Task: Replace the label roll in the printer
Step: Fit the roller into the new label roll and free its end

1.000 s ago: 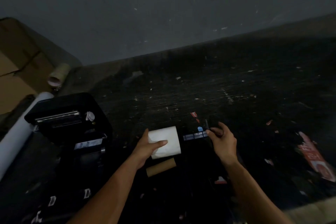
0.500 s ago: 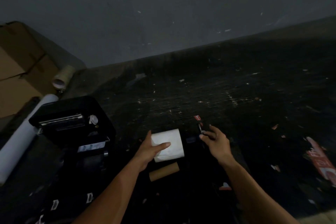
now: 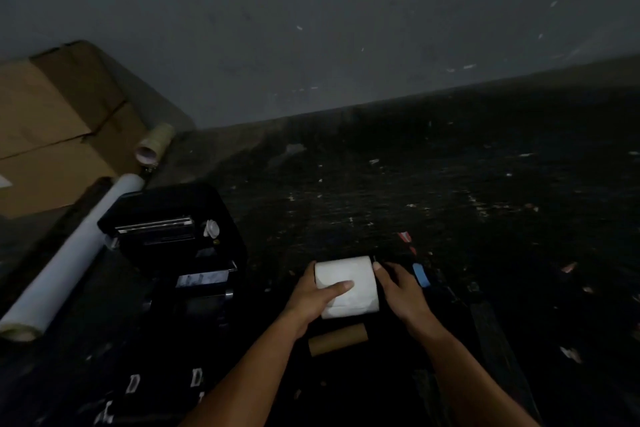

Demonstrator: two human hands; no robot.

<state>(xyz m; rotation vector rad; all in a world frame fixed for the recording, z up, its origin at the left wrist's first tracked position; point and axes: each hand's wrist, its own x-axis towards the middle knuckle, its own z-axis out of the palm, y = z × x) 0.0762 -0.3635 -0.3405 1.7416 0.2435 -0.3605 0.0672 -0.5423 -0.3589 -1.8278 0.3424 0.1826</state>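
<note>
The left hand holds the white label roll, its fingers wrapped over the top face and the thumb behind. The right hand presses against the roll's other end, fingers curled around something dark and thin that the gloom hides; I cannot tell what it is, nor how firmly it is gripped.

Just below the fingers lies a bare brown cardboard core on the dark bench. Well off to the left of the fingers stands the black printer, lid open.

The risks, as I judge them: the loose outer wrap could unspool if the left grip slackens, and in this dim light the roll could go into the bay facing the wrong way.
</note>
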